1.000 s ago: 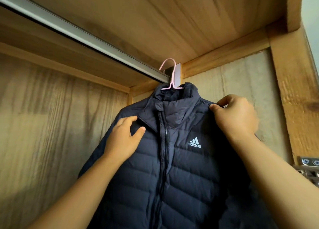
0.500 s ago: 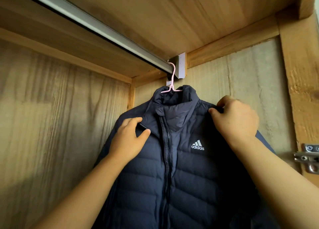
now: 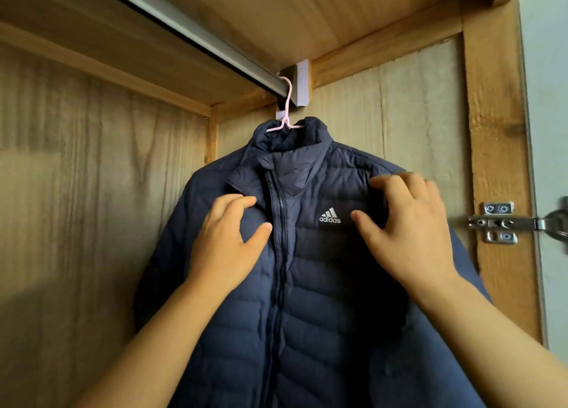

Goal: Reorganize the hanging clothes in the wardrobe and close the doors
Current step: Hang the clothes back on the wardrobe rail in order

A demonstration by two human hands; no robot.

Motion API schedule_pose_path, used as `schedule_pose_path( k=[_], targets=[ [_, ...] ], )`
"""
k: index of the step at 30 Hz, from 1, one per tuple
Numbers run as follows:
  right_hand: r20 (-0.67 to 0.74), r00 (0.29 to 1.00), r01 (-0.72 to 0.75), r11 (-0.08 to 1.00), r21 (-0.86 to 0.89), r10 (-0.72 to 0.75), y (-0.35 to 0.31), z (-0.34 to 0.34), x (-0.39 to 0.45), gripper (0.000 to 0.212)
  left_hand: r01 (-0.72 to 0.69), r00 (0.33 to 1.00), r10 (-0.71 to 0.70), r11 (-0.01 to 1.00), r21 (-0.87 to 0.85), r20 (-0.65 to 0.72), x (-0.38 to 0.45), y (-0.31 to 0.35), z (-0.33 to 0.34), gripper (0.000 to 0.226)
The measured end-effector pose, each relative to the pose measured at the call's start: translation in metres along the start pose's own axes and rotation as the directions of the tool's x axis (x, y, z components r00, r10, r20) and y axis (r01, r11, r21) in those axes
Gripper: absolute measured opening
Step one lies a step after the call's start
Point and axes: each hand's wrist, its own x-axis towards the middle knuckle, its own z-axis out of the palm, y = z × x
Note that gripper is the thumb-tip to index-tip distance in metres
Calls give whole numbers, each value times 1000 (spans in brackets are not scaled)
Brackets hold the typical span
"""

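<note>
A navy quilted jacket (image 3: 307,284) with a white logo on the chest hangs on a thin pink hanger (image 3: 287,112). The hanger's hook sits over the far right end of the metal rail (image 3: 184,23), beside its bracket. My left hand (image 3: 227,241) rests on the jacket's left chest just below the collar flap, thumb spread. My right hand (image 3: 408,229) lies on the right shoulder and chest, fingers bent against the fabric, thumb out toward the logo. Neither hand plainly pinches the cloth. The jacket's lower part runs out of view.
The wooden back panel (image 3: 92,192) fills the left, with no other garment on the visible stretch of rail. The wardrobe's right side post (image 3: 498,131) carries a metal door hinge (image 3: 498,223). A pale wall shows at the far right edge.
The hanger's hook has come down onto the rail's right end. My right hand has let go of the shoulder seam and slid lower; my left hand stays on the chest.
</note>
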Motion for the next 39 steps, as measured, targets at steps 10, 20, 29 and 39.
schedule_pose_path(
  k=[10,20,29,39],
  targets=[
    [240,965,-140,984,111,110,-6,-75,-141,34,87,948,-38,986,-142,317,-139,42,8,49],
    [385,769,-534,844,-54,511,30,-193,-267,35,170,770,74,934,-315,634,-250,140,27,40],
    [417,486,-706,626,-330,768,72,-393,-361,37,314,504,236,847,-430,831,-370,296,45,28],
    [57,222,-813,217,-540,973,87,-614,-423,30,307,246,532,750,-586,810,-467,487,56,13]
  ],
)
